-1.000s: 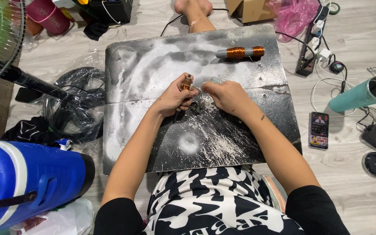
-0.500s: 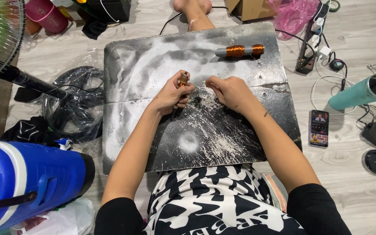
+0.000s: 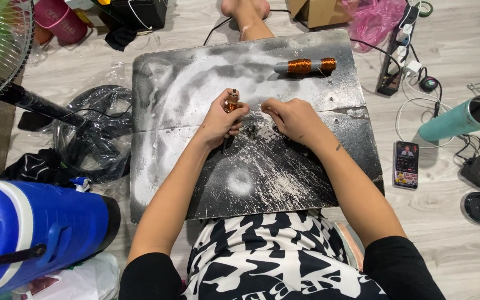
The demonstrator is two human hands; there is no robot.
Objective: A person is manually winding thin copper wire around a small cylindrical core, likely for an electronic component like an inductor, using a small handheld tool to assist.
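Your left hand (image 3: 220, 119) grips a small copper-wound coil (image 3: 231, 101), fingers closed around its lower part so that the copper end stands upright above the thumb. The coil sits over the middle of the dark, scratched worktop (image 3: 195, 72), which lies flat on the floor in front of your lap.

Your right hand (image 3: 290, 118) rests just beside the left, knuckles up, fingers curled and pinched together at the tips. Whether they hold a fine wire cannot be told at this size. The two hands are near each other but apart.

At the far edge of the worktop lies a second, longer coil assembly (image 3: 305, 66), with two copper windings on a grey rod, well apart from both hands. To the right of the worktop, on the floor, lie a phone (image 3: 406, 164) and a teal bottle (image 3: 459, 119). A blue container (image 3: 34, 233) stands at the lower left.
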